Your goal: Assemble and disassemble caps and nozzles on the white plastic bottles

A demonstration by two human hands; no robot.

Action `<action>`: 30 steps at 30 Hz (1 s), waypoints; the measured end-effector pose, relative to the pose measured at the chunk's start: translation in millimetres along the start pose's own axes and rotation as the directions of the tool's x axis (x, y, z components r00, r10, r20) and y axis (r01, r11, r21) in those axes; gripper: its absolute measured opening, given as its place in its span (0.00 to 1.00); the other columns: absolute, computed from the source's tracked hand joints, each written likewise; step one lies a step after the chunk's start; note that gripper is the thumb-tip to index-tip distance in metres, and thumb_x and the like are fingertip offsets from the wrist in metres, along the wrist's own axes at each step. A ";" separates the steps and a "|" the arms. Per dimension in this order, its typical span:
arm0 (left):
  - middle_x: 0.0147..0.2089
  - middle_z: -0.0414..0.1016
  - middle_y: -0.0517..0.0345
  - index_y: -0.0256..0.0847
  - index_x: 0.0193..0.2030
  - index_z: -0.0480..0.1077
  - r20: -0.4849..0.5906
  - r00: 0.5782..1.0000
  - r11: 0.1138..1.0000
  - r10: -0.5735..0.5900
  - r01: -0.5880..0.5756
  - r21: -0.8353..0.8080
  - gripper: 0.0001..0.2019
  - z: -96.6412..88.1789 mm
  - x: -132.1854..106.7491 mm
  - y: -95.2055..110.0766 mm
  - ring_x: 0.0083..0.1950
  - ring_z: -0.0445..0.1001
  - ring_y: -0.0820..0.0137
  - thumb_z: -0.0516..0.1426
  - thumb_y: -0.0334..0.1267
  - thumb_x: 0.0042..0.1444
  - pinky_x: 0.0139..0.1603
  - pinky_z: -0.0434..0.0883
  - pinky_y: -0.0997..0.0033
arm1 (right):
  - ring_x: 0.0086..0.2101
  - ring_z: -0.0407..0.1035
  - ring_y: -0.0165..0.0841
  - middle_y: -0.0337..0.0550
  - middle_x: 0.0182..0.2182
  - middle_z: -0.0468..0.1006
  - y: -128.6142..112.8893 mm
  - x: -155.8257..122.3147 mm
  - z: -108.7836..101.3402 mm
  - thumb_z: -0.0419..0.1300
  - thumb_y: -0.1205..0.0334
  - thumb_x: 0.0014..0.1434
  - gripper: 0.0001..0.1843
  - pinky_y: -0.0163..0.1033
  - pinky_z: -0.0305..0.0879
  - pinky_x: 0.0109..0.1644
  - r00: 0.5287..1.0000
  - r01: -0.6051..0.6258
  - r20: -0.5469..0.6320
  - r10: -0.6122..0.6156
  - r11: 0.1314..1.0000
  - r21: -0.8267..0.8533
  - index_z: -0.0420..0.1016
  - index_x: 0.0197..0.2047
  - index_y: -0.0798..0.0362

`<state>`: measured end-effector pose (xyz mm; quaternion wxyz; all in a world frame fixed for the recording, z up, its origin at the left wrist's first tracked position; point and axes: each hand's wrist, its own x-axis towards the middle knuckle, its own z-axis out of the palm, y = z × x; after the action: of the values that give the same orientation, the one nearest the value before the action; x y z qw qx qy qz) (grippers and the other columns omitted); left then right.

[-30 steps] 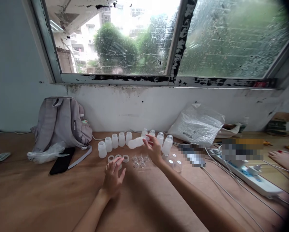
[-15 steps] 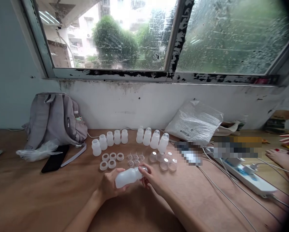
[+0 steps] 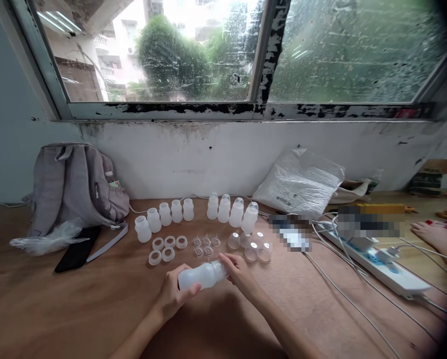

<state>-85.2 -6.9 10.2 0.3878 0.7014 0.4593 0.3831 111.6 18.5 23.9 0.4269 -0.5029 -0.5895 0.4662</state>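
A frosted white baby bottle (image 3: 199, 277) lies tilted nearly sideways between my hands, above the near part of the table. My left hand (image 3: 175, 289) is wrapped round its base end. At the neck end, the fingers of my right hand (image 3: 235, 268) close round the top, whose detail they partly hide. Just beyond are white collar rings (image 3: 168, 254), small clear nipples (image 3: 207, 242) and clear dome caps (image 3: 251, 252) in groups. Behind them stand open bottles (image 3: 165, 214) on the left and capped bottles (image 3: 236, 213) on the right.
A grey backpack (image 3: 77, 189), a plastic bag (image 3: 55, 237) and a black phone (image 3: 77, 252) sit at the left. On the right are a silvery pouch (image 3: 300, 184), a white power strip (image 3: 398, 279) with cables and another person's hand (image 3: 432, 234).
The bottle's neck has swung up a little, with my right hand's fingers shifting on its top. The whole view has moved slightly to the right.
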 end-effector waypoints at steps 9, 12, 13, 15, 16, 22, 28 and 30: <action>0.28 0.71 0.58 0.40 0.39 0.63 0.030 0.911 0.836 0.411 -0.390 0.386 0.15 1.7 -8.5 -0.4 0.25 0.70 0.71 0.56 0.42 0.43 0.24 0.66 0.75 | 0.18 0.48 0.24 0.34 0.14 0.52 13.5 -1.2 6.3 0.48 0.52 0.54 0.22 0.32 0.43 0.20 0.982 0.109 -0.137 -0.131 0.982 -0.156 0.53 0.14 0.54; 0.27 0.71 0.57 0.40 0.39 0.62 0.028 0.869 0.775 0.494 -0.455 0.438 0.16 1.6 -9.3 -1.3 0.24 0.70 0.71 0.56 0.42 0.43 0.24 0.66 0.74 | 0.18 0.48 0.25 0.34 0.13 0.52 16.8 0.2 7.1 0.47 0.54 0.53 0.21 0.32 0.43 0.21 0.981 0.095 -0.155 -0.116 0.986 -0.138 0.53 0.14 0.53; 0.28 0.72 0.57 0.40 0.39 0.62 0.027 0.854 0.754 0.519 -0.473 0.457 0.16 1.3 -9.4 -1.5 0.24 0.70 0.71 0.56 0.41 0.42 0.24 0.66 0.73 | 0.18 0.48 0.25 0.34 0.13 0.52 17.8 0.9 7.4 0.47 0.54 0.53 0.20 0.32 0.43 0.21 0.982 0.092 -0.155 -0.112 0.987 -0.133 0.53 0.13 0.53; 0.29 0.72 0.56 0.40 0.41 0.61 0.024 0.820 0.703 0.572 -0.505 0.500 0.17 0.7 -9.0 -1.8 0.25 0.70 0.70 0.55 0.41 0.43 0.24 0.66 0.73 | 0.18 0.48 0.25 0.34 0.13 0.52 19.5 2.3 8.7 0.47 0.55 0.52 0.20 0.32 0.44 0.21 0.982 0.082 -0.156 -0.102 0.989 -0.127 0.53 0.13 0.53; 0.29 0.73 0.55 0.40 0.42 0.61 0.027 0.801 0.672 0.599 -0.520 0.526 0.18 0.5 -8.4 -1.9 0.25 0.71 0.70 0.55 0.41 0.43 0.24 0.66 0.72 | 0.17 0.48 0.25 0.34 0.13 0.52 20.1 3.0 9.6 0.47 0.55 0.51 0.19 0.32 0.44 0.21 0.983 0.072 -0.159 -0.091 0.990 -0.121 0.53 0.13 0.53; 0.29 0.73 0.55 0.38 0.46 0.60 0.120 0.714 0.497 0.689 -0.587 0.639 0.21 -4.9 -5.1 -2.9 0.25 0.71 0.70 0.55 0.41 0.45 0.23 0.65 0.73 | 0.16 0.47 0.24 0.32 0.11 0.51 21.9 8.3 7.9 0.48 0.57 0.48 0.17 0.32 0.42 0.19 0.987 -0.062 -0.153 0.049 0.995 -0.077 0.51 0.12 0.52; 0.35 0.72 0.54 0.42 0.48 0.59 0.048 0.655 0.438 0.754 -0.556 0.706 0.21 -27.4 -5.2 -11.5 0.32 0.73 0.70 0.56 0.37 0.46 0.29 0.69 0.74 | 0.14 0.51 0.26 0.35 0.10 0.56 21.3 17.2 -24.4 0.46 0.52 0.53 0.22 0.33 0.45 0.18 0.956 -0.167 -0.266 0.126 0.977 -0.135 0.56 0.12 0.52; 0.36 0.72 0.53 0.42 0.48 0.58 -0.020 0.680 0.494 0.733 -0.512 0.702 0.21 -32.4 -2.7 -15.6 0.34 0.73 0.69 0.57 0.37 0.45 0.32 0.71 0.73 | 0.16 0.56 0.28 0.36 0.12 0.61 20.0 17.5 -29.7 0.48 0.48 0.53 0.21 0.34 0.50 0.21 0.946 -0.065 -0.323 -0.021 0.965 -0.253 0.62 0.16 0.53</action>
<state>-120.3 1.1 8.9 -0.1262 0.8361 0.3271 0.4219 142.2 40.6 10.9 0.4425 -0.6307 -0.5620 0.3010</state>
